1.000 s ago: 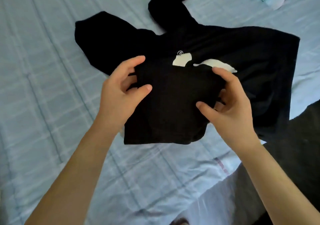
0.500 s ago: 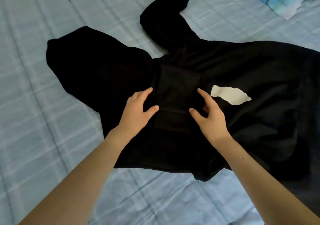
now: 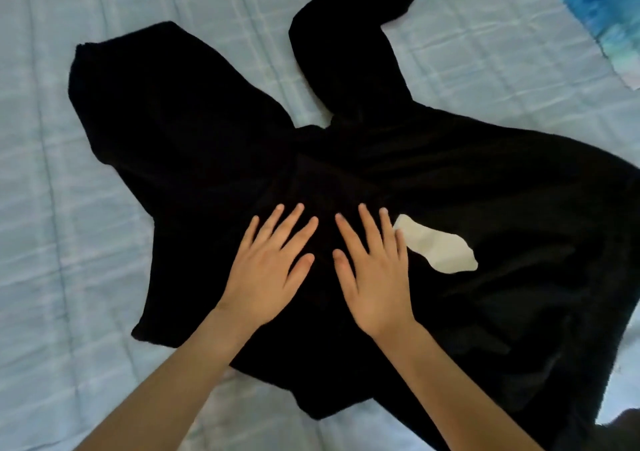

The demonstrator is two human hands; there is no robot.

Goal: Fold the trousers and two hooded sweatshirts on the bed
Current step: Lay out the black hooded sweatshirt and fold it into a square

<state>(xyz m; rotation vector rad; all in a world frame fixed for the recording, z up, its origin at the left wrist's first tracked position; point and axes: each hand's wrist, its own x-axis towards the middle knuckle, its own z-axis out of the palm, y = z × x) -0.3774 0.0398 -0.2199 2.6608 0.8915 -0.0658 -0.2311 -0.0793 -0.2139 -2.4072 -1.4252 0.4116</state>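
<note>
Both hands have gone from cupping the sides of a small folded black garment half a second ago to lying flat, and the view has drawn closer over the clothes. The left hand rests palm-down with its fingers straight and spread, gripping nothing. The right hand lies just beside it in the same way, its fingers also straight and fanned out, holding nothing. The thumbs of the two hands point toward each other with a narrow gap between them. Under the fingertips the folded black garment shows only as a faint, slightly raised rectangle, black on black, so its edges are hard to trace and I cannot tell what piece of clothing it is. It sits on top of the large black hooded sweatshirt, which is spread unfolded across the middle of the bed, covered in a pale blue checked quilt. One long sleeve bends away toward the bed's far side, and a broad lobe of the same cloth reaches out toward the far left. A white irregular patch on the sweatshirt lies just right of the right hand, touching its little finger. A crumpled blue-and-white cloth sits in the far right corner of the bed.
</note>
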